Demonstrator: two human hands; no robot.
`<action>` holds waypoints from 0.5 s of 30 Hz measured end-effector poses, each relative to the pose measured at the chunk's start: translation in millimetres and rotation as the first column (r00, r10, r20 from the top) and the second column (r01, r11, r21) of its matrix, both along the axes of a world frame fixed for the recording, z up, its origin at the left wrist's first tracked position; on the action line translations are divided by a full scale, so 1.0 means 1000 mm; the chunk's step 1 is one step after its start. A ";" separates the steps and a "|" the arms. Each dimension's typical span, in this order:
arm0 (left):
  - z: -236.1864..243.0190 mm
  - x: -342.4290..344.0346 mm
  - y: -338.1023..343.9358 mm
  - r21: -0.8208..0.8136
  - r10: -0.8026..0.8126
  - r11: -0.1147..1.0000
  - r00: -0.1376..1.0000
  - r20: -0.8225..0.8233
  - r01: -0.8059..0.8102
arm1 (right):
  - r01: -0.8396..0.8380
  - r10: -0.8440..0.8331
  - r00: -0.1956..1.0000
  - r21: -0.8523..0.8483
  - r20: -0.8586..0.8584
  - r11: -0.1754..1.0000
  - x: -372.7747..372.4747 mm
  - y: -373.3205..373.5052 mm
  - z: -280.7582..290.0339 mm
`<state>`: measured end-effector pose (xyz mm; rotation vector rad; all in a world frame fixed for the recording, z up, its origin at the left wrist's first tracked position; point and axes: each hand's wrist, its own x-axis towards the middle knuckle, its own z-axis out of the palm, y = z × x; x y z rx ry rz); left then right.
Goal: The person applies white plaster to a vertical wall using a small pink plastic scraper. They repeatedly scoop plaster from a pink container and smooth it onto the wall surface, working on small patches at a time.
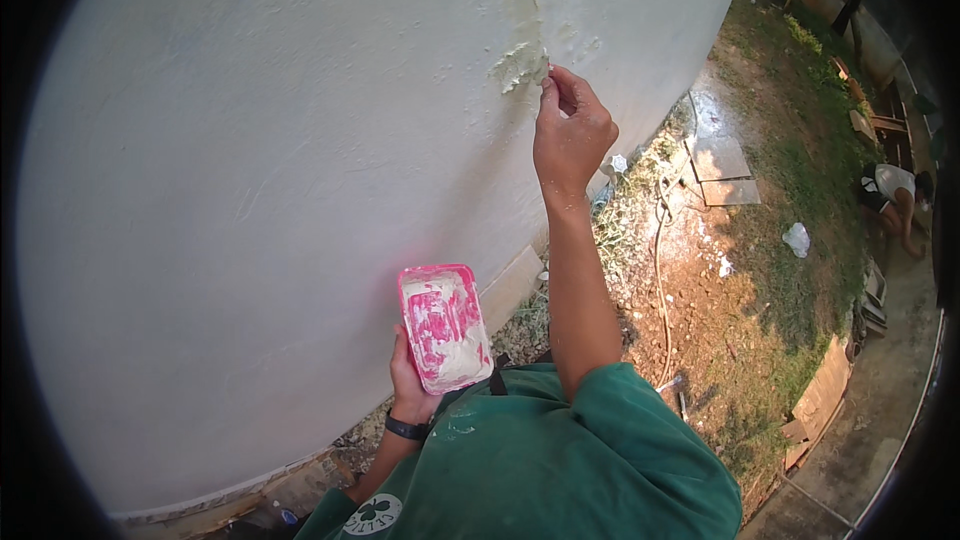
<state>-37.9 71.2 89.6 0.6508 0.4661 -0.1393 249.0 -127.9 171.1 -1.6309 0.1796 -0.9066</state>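
Observation:
My left hand (408,372) holds a pink plastic tub (440,325) from its side, low against the wall; white paste smears its inside. My right hand (572,130) is raised to the pale painted wall (250,160), fingers pinched on something small that I cannot make out. Its fingertips are at the right edge of a rough patch of whitish filler (518,68), below a streak of uneven surface on the wall.
Right of the wall lie ground with grass (820,280), a hose (660,270), flat boards (718,165) and white scraps (795,238). A person (890,195) bends down at the far right beside a concrete path (850,450). More boards (815,400) lie along the path.

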 end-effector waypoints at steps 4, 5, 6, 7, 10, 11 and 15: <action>0.000 0.000 -0.001 0.027 0.014 1.000 0.997 -0.080 -0.012 | 0.027 -0.019 0.999 -0.294 0.031 0.955 -0.006 0.024 0.004; -0.001 0.001 -0.001 0.038 0.019 0.999 0.996 -0.088 -0.015 | -0.007 0.019 0.999 -0.302 0.037 0.953 -0.012 0.026 0.005; -0.002 0.002 -0.002 0.061 0.022 0.998 0.996 -0.082 -0.017 | -0.041 0.057 0.997 -0.310 0.043 0.950 -0.018 0.025 0.006; -0.003 0.003 -0.002 0.051 0.027 0.998 0.995 -0.099 -0.022 | -0.143 0.146 0.989 -0.297 -0.012 0.944 -0.024 0.020 0.007; -0.006 0.007 -0.003 0.055 0.021 0.998 0.995 -0.097 -0.016 | -0.216 0.216 0.976 -0.032 -0.007 0.976 -0.032 0.001 0.008; -0.006 0.007 -0.005 0.055 0.014 0.998 0.996 -0.092 -0.009 | -0.212 0.212 0.975 0.009 -0.069 0.977 -0.032 -0.008 0.007; -0.004 0.007 -0.010 0.046 0.001 0.999 0.996 -0.094 0.004 | -0.156 0.164 0.982 0.083 -0.099 0.984 -0.016 -0.022 0.003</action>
